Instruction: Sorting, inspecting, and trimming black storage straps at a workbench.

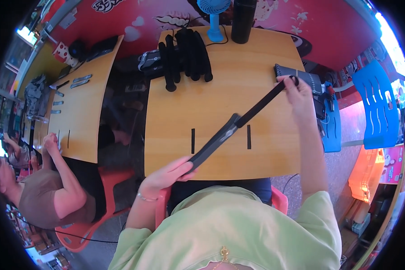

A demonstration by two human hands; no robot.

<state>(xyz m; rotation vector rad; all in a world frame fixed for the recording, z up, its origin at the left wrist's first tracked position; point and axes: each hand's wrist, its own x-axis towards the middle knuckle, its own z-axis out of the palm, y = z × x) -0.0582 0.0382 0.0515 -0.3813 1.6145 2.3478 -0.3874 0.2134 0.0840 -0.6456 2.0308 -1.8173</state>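
Note:
Slantwise over the table, a long strap [213,145] runs between my two hands. Its lower part is a wider dark grey band with a pale mark, and its upper part is a narrower black strip [266,101]. My left hand [168,173] is closed around the lower grey end. The black strip's curled tip sits pinched in the fingers of my right hand [296,90], raised at the table's right side. Beneath the strap, two short black marks [193,141] [249,137] lie upright on the wooden tabletop [175,108].
A pile of black straps [184,58] lies at the back left, near a blue fan [214,22] and a dark cylinder [244,22]. Banded grey pieces [285,71] rest at the right edge. Blue chairs [375,108] stand right; another person [54,193] works at the left table.

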